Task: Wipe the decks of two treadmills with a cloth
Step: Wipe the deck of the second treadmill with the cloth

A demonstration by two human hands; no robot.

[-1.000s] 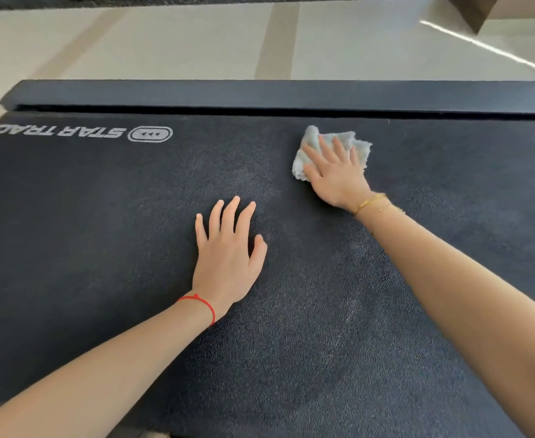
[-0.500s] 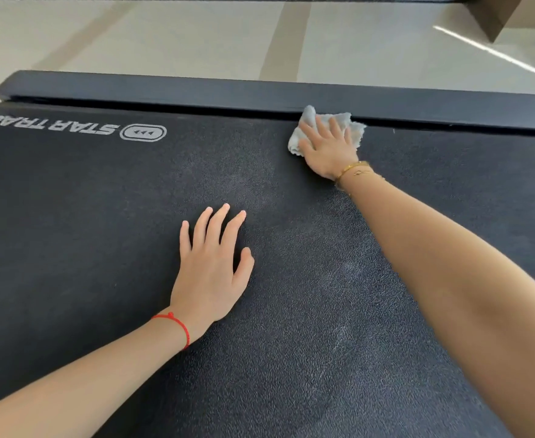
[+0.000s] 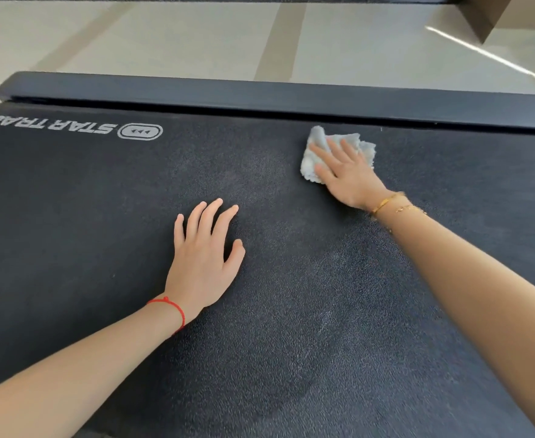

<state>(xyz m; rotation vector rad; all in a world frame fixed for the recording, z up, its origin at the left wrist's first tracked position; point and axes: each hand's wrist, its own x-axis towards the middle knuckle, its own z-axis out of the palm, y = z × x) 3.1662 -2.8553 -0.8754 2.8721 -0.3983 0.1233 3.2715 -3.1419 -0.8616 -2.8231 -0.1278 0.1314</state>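
Compared w/ half a sec ago, the cloth [image 3: 338, 153] has come back from the far side rail [image 3: 259, 96] toward the person; it now lies on the belt just short of the rail, not touching it. The right hand [image 3: 351, 175] presses it flat, fingers [image 3: 324, 151] straight and a little spread on top, nothing pinched. The cloth looks soft, light and fluffy, folded into a small pad, so I judge it will bunch or slip out if pushed only w/ the fingertips; better to keep the whole palm on its middle. The treadmill deck [image 3: 101, 216] is black, grainy and probably grippy, w/ pale streaks nearer the person. The left hand [image 3: 203, 257] rests flat on the belt, fingers extended and slightly apart, holding nothing, well apart from the cloth. Beyond the rail is a light floor [image 3: 165, 36].
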